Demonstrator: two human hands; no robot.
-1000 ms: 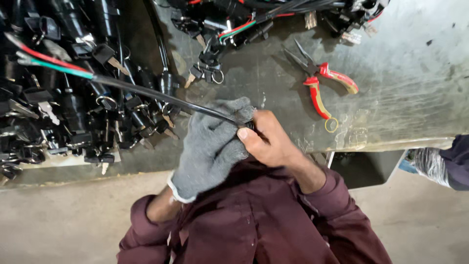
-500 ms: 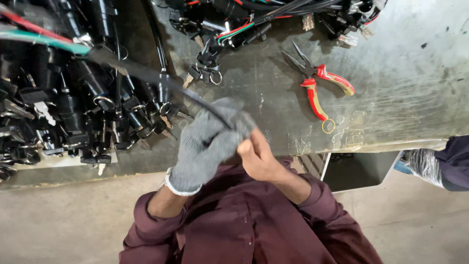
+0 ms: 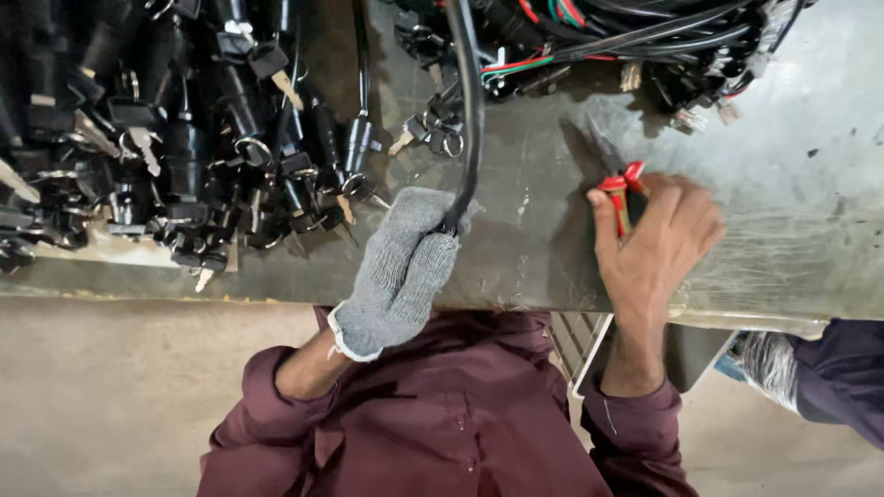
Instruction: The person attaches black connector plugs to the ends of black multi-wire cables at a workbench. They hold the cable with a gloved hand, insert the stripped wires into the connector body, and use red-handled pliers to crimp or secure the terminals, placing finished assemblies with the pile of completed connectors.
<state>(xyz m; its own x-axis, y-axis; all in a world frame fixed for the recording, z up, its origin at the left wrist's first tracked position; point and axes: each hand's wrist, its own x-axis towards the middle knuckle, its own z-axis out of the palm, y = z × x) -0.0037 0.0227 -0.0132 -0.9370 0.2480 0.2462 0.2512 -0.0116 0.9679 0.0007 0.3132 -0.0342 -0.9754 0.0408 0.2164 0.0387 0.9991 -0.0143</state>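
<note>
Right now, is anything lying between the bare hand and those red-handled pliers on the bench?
Nothing visible does. The right hand already rests on the red-handled pliers, its fingers covering most of them. The gloved left hand grips a black cable off to the side.

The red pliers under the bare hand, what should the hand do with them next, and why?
Probably close the fingers and lift them. The right hand lies over the red-handled pliers, which lie flat on the metal table, not yet gripped. The gloved left hand already holds the black cable up, ready for them.
</note>
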